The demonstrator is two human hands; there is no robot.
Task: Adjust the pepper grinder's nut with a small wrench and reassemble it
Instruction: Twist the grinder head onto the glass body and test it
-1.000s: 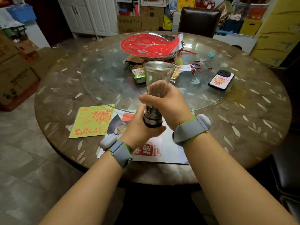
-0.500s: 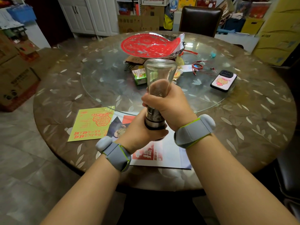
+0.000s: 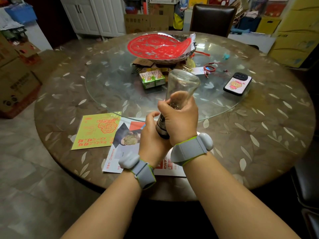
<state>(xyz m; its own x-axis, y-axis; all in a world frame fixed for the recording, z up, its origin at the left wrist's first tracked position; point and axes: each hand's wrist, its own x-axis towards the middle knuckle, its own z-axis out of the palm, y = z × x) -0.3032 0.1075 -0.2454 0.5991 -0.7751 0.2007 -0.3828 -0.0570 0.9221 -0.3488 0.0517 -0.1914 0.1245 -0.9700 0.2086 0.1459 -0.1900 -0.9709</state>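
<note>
The pepper grinder [image 3: 181, 84] is a clear glass bottle held upside down above the table's near edge, its wide glass base tilted up and to the right. Peppercorns fill its lower part. My right hand [image 3: 179, 118] grips the glass body around the middle. My left hand [image 3: 151, 137] is curled around the dark metal grinding end at the bottom, hiding most of it. No wrench or nut shows in the head view.
Under my hands lie a printed flyer [image 3: 124, 145] and a yellow paper [image 3: 96, 130]. On the glass turntable [image 3: 110, 94] stand green drink cartons [image 3: 151, 79], a red-lined dish [image 3: 160, 47], red cord [image 3: 211, 69] and a phone [image 3: 237, 83]. A chair [image 3: 212, 18] stands beyond the table.
The grinder has tilted from upright so that its glass base leans right. My left hand has shifted from cupping under the metal end to gripping its left side.
</note>
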